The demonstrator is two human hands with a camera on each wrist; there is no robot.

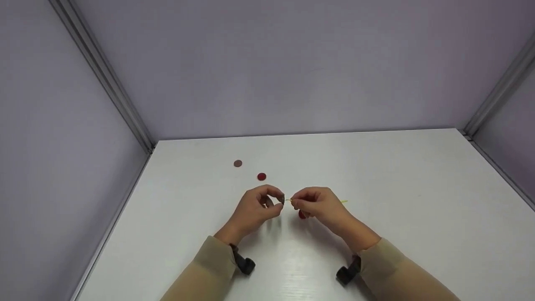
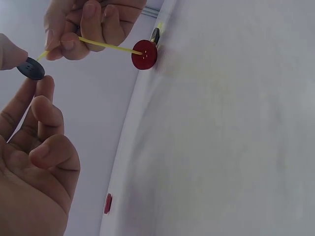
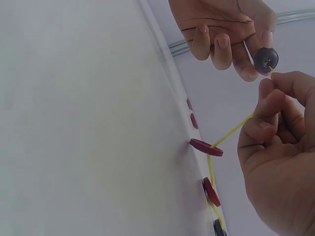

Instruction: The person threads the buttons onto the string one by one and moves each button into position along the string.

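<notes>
My left hand [image 1: 279, 201] pinches a dark grey button [image 1: 283, 200] between thumb and forefinger, flat side toward the right hand. The same dark button [image 3: 266, 59] shows its holes in the right wrist view. My right hand [image 1: 295, 203] pinches a thin yellow cord [image 2: 103, 45] close to its tip, which touches the button's face. A red button [image 2: 144, 54] hangs threaded on the cord below the right hand. Behind it another red button [image 3: 211, 191] and a dark one [image 3: 220, 227] sit on the same cord. The cord's tail [image 1: 343, 202] lies on the table.
The white table [image 1: 376, 175] is boxed in by pale lilac walls on the left, back and right. A brown button [image 1: 238, 163] and a red button [image 1: 261, 177] lie loose just beyond my left hand. Black wrist cameras [image 1: 244, 264] sit under both sleeves.
</notes>
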